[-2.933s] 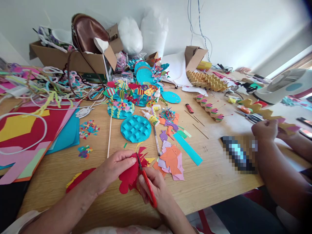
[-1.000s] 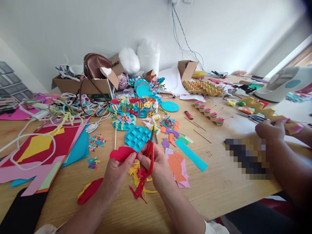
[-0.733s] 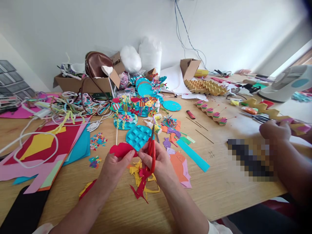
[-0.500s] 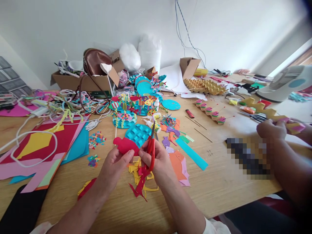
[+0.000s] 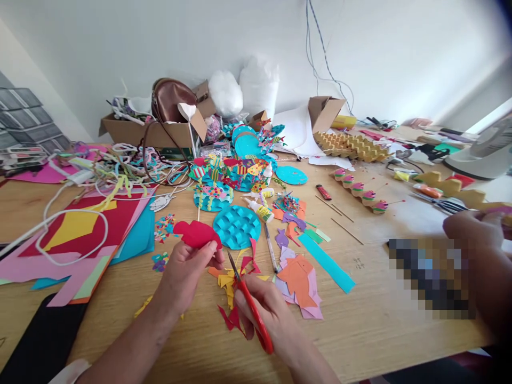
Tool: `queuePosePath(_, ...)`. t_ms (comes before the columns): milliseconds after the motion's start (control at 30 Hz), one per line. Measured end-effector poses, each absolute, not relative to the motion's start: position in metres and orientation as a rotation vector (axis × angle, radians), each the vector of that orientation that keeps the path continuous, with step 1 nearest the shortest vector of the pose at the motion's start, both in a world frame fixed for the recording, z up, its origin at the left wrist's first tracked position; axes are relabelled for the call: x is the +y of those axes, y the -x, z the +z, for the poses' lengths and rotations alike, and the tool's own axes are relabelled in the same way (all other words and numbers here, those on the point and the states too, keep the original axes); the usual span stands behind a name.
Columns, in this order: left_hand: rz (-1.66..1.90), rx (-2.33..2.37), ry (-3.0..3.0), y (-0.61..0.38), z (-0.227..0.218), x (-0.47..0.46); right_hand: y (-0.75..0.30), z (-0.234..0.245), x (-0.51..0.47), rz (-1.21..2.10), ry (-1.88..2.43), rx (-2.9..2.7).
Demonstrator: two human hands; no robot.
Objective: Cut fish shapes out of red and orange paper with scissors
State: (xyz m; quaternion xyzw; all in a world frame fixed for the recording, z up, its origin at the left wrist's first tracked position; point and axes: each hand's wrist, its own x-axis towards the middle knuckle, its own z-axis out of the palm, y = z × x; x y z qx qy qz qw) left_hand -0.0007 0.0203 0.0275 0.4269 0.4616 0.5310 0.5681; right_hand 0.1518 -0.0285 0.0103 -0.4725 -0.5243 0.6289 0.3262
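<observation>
Between the thumb and fingers of my left hand (image 5: 191, 272) is a red paper cutout (image 5: 196, 234), its outline like a fish. My right hand (image 5: 266, 306) grips red-handled scissors (image 5: 256, 314), whose blades point up and left, just apart from the cutout. Below the blades lie yellow paper scraps (image 5: 227, 287) and red paper scraps (image 5: 232, 318). A blue disc with a raised scale pattern (image 5: 237, 228) lies beyond my hands. Orange fish-shaped paper (image 5: 299, 278) rests on purple and pink pieces to the right. My left forearm partly covers more yellow paper.
Coloured paper sheets (image 5: 80, 234) and a black phone-like slab (image 5: 44, 341) lie at left. A pen (image 5: 271, 248), glue bottles (image 5: 262, 209) and a blue strip (image 5: 328, 264) are at centre right. A co-worker's hand (image 5: 474, 229) holds egg-carton card at far right.
My right hand and the scissors have dropped away from the red cutout, toward me. A red scrap has come off onto the pile. My left hand still holds the cutout; the view has turned left.
</observation>
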Motion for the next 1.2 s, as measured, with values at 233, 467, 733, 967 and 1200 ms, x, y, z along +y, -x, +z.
queuePosePath(233,1.221,1.095,-0.979,-0.004,0.028,0.021,-0.148,0.010,-0.027,1.670,1.241,-1.350)
queuePosePath(467,1.216,1.075,-0.958,-0.005,0.026,0.020,-0.147,0.008,-0.027,1.676,1.228,-1.286)
queuePosePath(733,1.195,1.099,-0.921,-0.008,0.029,0.020,-0.148,0.005,-0.028,1.705,1.146,-1.283)
queuePosePath(967,1.177,1.101,-0.951,-0.008,0.028,0.019,-0.148,0.002,-0.029,1.685,1.141,-1.287)
queuePosePath(1200,1.186,1.102,-0.958,-0.008,0.026,0.018,-0.148,0.001,-0.029,1.680,1.178,-1.275)
